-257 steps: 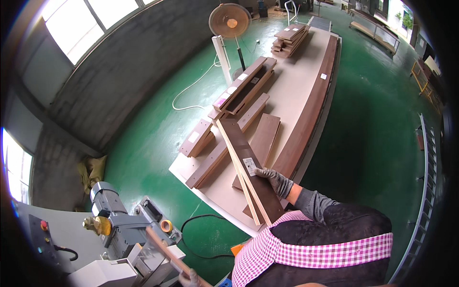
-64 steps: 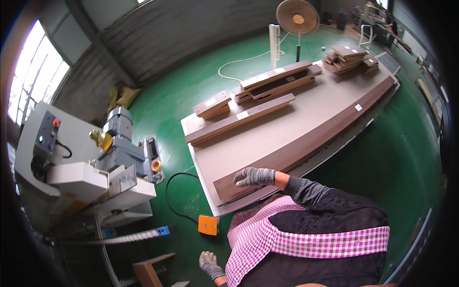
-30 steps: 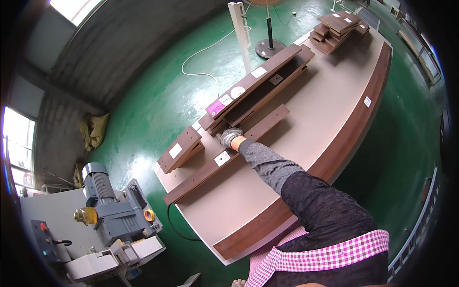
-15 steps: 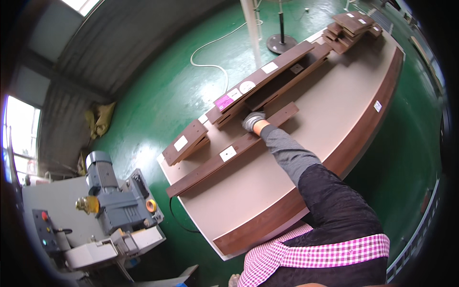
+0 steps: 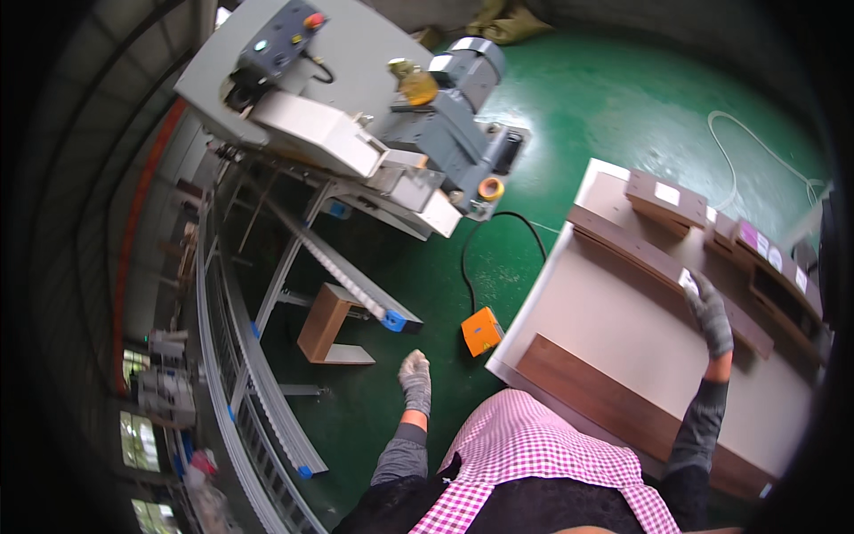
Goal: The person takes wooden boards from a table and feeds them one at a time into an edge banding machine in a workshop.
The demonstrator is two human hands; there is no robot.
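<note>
A green floor (image 5: 623, 107) fills the workshop, with open room between the grey machine (image 5: 356, 116) at upper left and the pale table (image 5: 623, 329) at right. The table's near corner sits just beside an orange box (image 5: 481, 331). A long dark plank (image 5: 667, 267) lies on the table, its long axis running from upper left to lower right. The right hand (image 5: 709, 307), gloved, rests on the plank with fingers together, laid flat. The left hand (image 5: 414, 378) hangs free over the floor, fingers loosely together, holding nothing.
</note>
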